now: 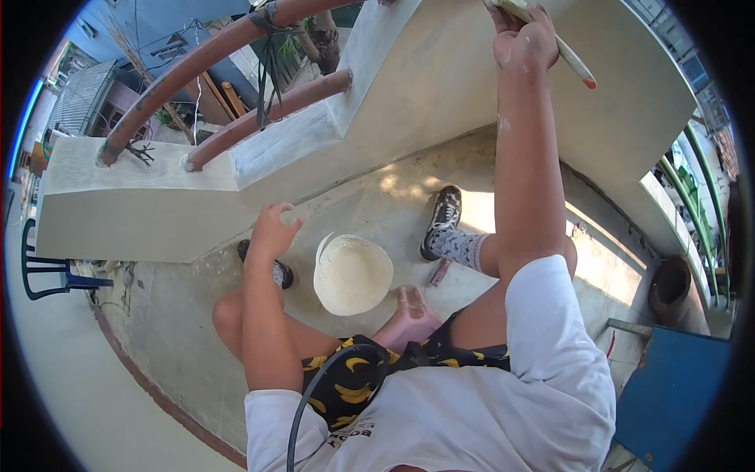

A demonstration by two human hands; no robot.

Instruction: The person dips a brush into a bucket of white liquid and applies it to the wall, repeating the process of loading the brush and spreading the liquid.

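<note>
My right hand (525,41) is raised at the top edge, in front of the cream wall (440,79). Its fingers are closed around the pale, paint-smeared handle of what looks like a paintbrush (572,59), with a red tip at the lower end; the working end is out of view. My left hand (275,230) hovers over the floor to the left of a white bucket (320,271), its fingers loosely bent and apart, holding nothing. Thick cream paint (355,271) fills part of the bucket, which stands between my feet.
I sit low on a pink stool (409,321). A small reddish block (440,273) lies near my right shoe (444,212). Red-brown railings (271,114) top the low wall at left. A dark blue chair (59,271), a clay pot (672,283) and a blue panel (668,393) stand at the sides.
</note>
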